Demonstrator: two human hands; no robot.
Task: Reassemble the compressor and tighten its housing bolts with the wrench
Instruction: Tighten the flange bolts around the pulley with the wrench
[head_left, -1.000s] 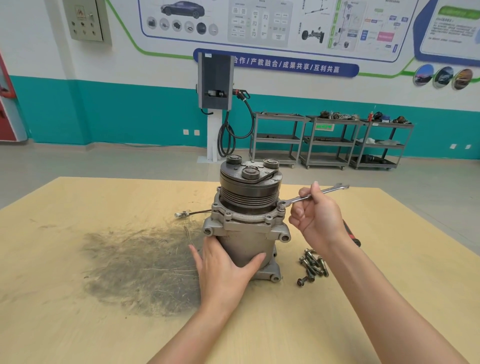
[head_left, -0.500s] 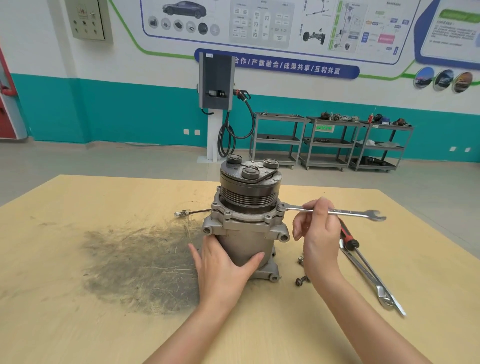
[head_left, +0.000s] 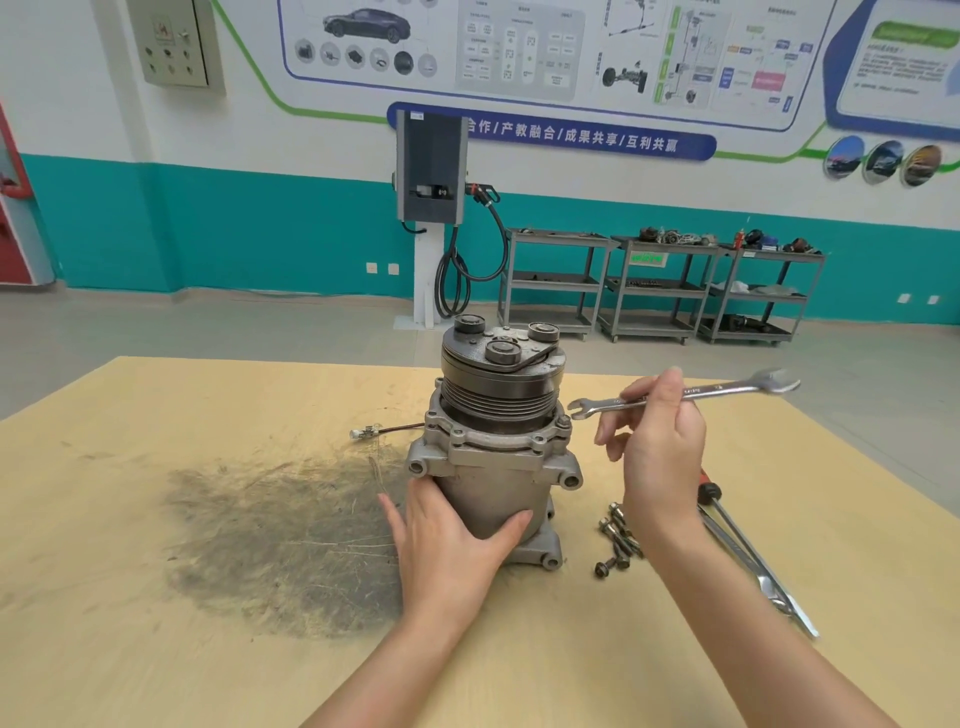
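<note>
A grey metal compressor (head_left: 493, 467) stands upright on the wooden table (head_left: 156, 649), its dark grooved pulley on top. My left hand (head_left: 447, 551) grips the lower front of its body. My right hand (head_left: 657, 447) pinches the shaft of a silver open-end wrench (head_left: 727, 389), held in the air to the right of the compressor. The wrench's small jaw hangs just above and to the right of a housing bolt (head_left: 562, 420) on the flange, clear of it.
Several loose bolts (head_left: 615, 540) lie on the table right of the compressor's base. A red-handled tool (head_left: 709, 491) and another long wrench (head_left: 763, 577) lie further right. A dark grimy patch (head_left: 280, 540) covers the table to the left. A thin wire with a connector (head_left: 363, 431) trails behind left.
The wrench swung round clockwise on the right-hand flange bolt, then lifted off it; its jaw now hangs free beside the bolt. My left hand has kept its hold on the compressor.
</note>
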